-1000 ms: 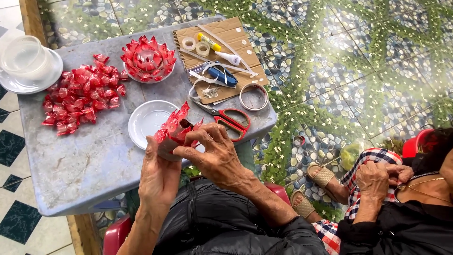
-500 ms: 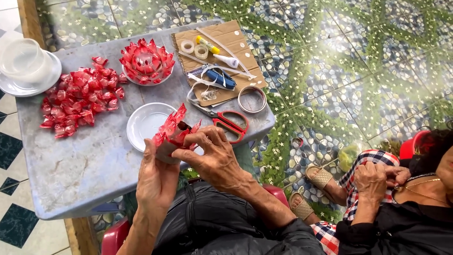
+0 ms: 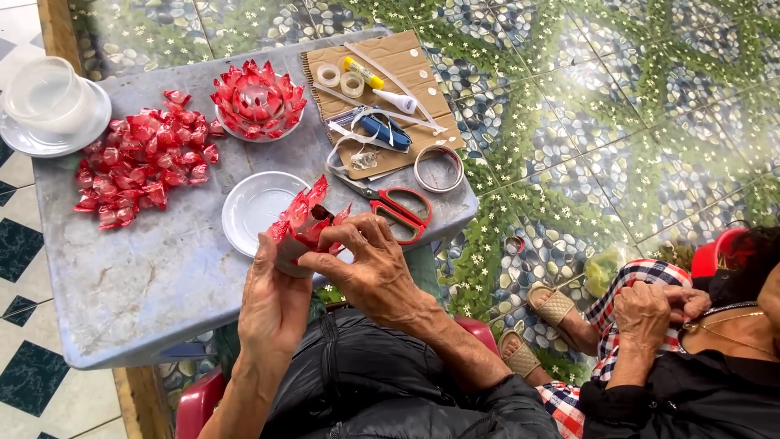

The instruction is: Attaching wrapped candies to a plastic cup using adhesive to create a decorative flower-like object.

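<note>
My left hand point(image 3: 274, 297) grips a small cup ringed with red wrapped candies point(image 3: 301, 221), held above the near edge of the grey table point(image 3: 138, 284). My right hand point(image 3: 370, 264) pinches the candies on that cup from the right, its fingers closed on them. Just beyond the cup lies an empty white plate point(image 3: 253, 206). A pile of loose red wrapped candies point(image 3: 138, 167) lies at the table's left. A finished red candy flower point(image 3: 258, 97) sits on a plate at the far side.
Red-handled scissors point(image 3: 396, 212) lie right of my hands. A cardboard sheet point(image 3: 386, 73) carries tape rolls, a glue tube and a blue tool; another tape ring point(image 3: 439, 168) lies beside it. Stacked clear cups on a plate point(image 3: 49, 106) stand far left. Another person point(image 3: 691, 358) sits at lower right.
Both hands stay on the candy cup; the fingers of my right hand have shifted slightly over the candies. The view has tilted a little.
</note>
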